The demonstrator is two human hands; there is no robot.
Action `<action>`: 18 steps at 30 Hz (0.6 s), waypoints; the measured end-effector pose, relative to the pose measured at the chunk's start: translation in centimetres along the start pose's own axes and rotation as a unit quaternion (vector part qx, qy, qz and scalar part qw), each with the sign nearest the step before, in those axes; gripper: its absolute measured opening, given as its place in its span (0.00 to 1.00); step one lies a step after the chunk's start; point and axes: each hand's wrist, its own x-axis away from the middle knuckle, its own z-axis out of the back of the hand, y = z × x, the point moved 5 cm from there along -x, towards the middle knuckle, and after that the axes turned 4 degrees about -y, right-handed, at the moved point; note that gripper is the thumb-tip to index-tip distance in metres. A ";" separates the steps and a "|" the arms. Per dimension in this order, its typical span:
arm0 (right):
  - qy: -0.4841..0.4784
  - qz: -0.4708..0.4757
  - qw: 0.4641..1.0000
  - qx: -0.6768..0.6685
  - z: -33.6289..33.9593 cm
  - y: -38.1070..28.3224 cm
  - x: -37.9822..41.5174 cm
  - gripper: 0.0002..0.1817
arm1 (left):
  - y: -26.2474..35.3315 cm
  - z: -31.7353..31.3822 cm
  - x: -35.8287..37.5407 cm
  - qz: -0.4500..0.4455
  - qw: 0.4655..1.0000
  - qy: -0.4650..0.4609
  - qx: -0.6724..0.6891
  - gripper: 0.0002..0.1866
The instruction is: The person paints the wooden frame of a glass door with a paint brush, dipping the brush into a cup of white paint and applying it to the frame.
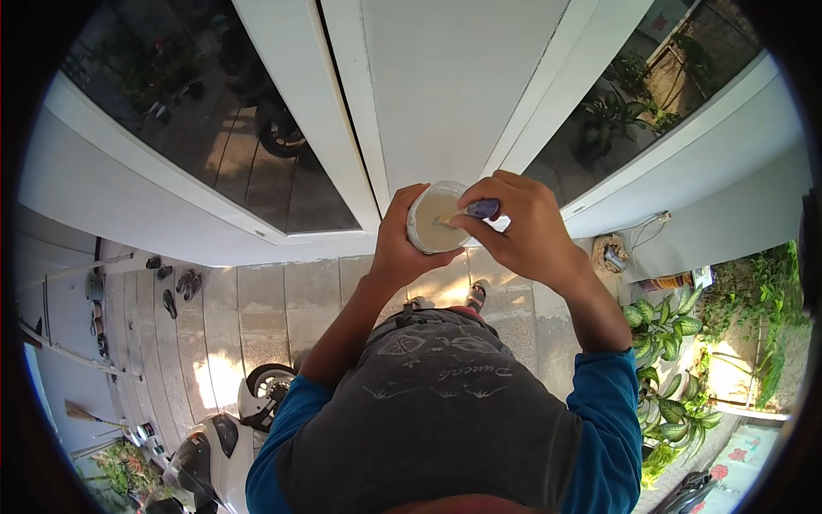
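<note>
My left hand [397, 246] is wrapped round a small white tub [415, 224], its rim smeared, tilted so I can see inside. A beige-grey, paint-like liquid [435, 206] fills part of it. Over the tub's right side, my right hand [522, 223] pinches what looks like a small paintbrush with a purple handle [482, 208]. Its pale lower end reaches down to the liquid; the very tip is hard to make out. Both hands are in front of my chest, close to a white door panel [445, 94].
Dark glass panes [257, 146] in white frames flank the panel. Below lies a tiled floor [265, 300]. A parked motorbike [218, 445] stands behind me on the left, with shoes [188, 284] farther left. Potted plants [672, 411] and a wall-side cable [651, 223] are on the right.
</note>
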 end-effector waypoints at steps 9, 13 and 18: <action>0.022 0.065 0.994 0.088 -0.3 -0.7 0.1 0.09 | -0.9 -0.5 0.1 0.035 0.999 -0.005 0.003 0.49; 0.027 0.044 0.998 0.035 -0.2 -0.4 0.4 0.10 | -0.6 -0.6 -0.1 0.030 1.000 -0.005 -0.006 0.48; 0.042 0.034 0.995 0.084 0.2 -0.5 0.7 0.09 | -0.6 -0.5 -0.5 0.028 1.000 -0.006 -0.004 0.47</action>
